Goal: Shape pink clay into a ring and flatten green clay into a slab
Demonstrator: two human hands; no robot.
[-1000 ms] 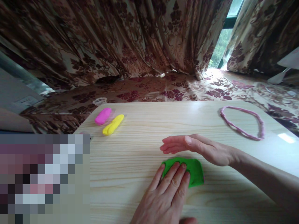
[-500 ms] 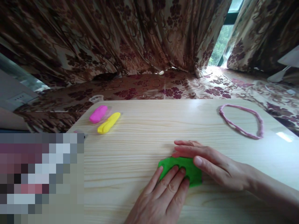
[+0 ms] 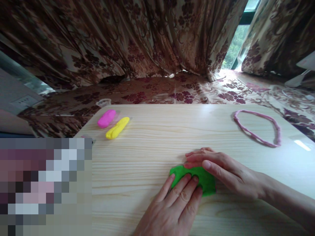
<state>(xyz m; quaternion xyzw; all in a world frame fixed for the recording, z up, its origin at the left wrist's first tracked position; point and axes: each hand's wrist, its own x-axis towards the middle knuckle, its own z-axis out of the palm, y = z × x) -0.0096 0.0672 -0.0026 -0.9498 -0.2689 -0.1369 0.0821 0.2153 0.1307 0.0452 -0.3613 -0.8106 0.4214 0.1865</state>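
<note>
A flat piece of green modelling clay lies on the pale wooden table in front of me. My left hand rests on its near part, fingers spread and pressing down, so some of the clay is hidden under them. My right hand is on edge along the clay's far right side, fingers stretched out and thumb apart. Its fingertips cover the clay's far edge, and nothing is held in it.
A pink clay lump and a yellow clay roll lie at the table's back left. A twisted mauve loop is at the back right. Patterned curtains hang behind the table. A pixelated patch hides the lower left.
My right hand has come down from above and behind the green clay to its far right edge. My left hand has stayed on the clay. The view has shifted slightly.
</note>
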